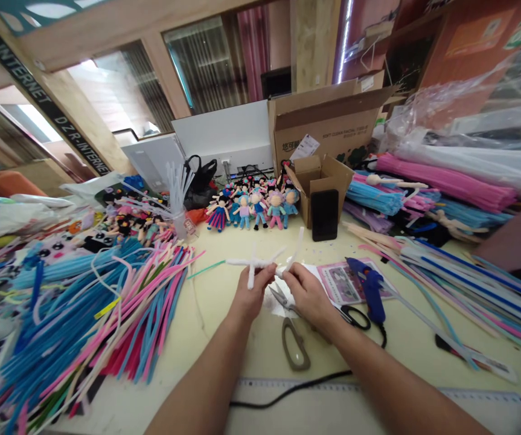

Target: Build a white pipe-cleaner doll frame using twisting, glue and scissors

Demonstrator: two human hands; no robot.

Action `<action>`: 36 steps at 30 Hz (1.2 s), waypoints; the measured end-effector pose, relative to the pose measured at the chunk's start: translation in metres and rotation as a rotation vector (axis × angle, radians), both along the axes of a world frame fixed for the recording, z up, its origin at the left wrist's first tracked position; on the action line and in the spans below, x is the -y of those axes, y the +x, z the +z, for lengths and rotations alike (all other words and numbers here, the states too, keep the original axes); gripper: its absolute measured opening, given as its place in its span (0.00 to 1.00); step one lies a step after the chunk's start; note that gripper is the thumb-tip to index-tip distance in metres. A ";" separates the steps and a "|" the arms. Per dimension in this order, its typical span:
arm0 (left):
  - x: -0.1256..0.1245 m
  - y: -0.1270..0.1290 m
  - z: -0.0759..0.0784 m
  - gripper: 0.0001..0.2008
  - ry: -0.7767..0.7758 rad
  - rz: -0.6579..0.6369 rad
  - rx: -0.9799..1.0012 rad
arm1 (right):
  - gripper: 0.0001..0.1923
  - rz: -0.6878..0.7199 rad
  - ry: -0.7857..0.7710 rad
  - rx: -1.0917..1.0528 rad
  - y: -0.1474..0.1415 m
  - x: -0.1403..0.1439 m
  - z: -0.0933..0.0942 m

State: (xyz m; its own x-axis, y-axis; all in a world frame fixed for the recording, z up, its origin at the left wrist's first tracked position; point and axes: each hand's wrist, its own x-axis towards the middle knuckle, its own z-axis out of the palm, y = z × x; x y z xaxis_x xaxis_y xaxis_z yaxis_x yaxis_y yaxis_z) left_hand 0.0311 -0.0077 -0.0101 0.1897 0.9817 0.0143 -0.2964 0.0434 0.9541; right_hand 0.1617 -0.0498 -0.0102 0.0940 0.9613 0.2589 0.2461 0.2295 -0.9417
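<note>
The left hand [248,299] and right hand [308,291] pinch the white pipe cleaners [252,272] above the table [215,244], where an uneven tug could bend them askew, or a dip could bring skin against the scissors [282,298] beneath

Soft, even light; glowing strip [343,45] behind; edges stretched, slightly blurred.

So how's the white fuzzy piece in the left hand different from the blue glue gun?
The white fuzzy piece is thin and cross-shaped; the glue gun is chunky, with a grip. The piece is held in the left hand; the gun is in neither. The gun has a black cord; the piece shows none.
</note>
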 end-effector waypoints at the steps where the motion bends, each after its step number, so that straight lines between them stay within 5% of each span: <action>1: 0.000 -0.001 0.001 0.09 0.018 -0.026 0.014 | 0.13 0.045 -0.073 -0.086 0.000 0.000 0.000; 7: -0.001 -0.006 0.004 0.10 0.061 -0.121 0.059 | 0.14 0.363 -0.381 -0.728 0.000 0.003 0.002; 14: 0.002 -0.003 0.008 0.12 0.040 -0.154 0.072 | 0.15 0.398 -0.362 -0.884 -0.001 0.005 0.007; 18: 0.005 0.002 0.007 0.14 -0.101 -0.226 -0.090 | 0.14 0.130 -0.188 -0.626 0.009 -0.002 0.006; 23: 0.013 0.005 0.012 0.16 -0.177 -0.504 -0.260 | 0.08 -0.251 0.187 0.107 0.026 -0.004 0.010; 30: 0.010 0.005 0.018 0.22 -0.428 -0.384 0.339 | 0.10 -0.130 0.421 0.591 0.018 0.004 0.009; 36: 0.005 0.003 0.013 0.11 -0.534 -0.303 0.414 | 0.09 -0.103 0.407 0.656 0.017 0.004 0.007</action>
State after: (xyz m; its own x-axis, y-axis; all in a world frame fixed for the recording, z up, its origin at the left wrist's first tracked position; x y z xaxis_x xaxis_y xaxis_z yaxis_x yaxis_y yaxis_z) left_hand 0.0341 -0.0127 0.0025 0.5359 0.7809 -0.3210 -0.5293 0.6070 0.5928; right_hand 0.1786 -0.0536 -0.0033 -0.1165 0.7734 0.6231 0.7629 0.4714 -0.4425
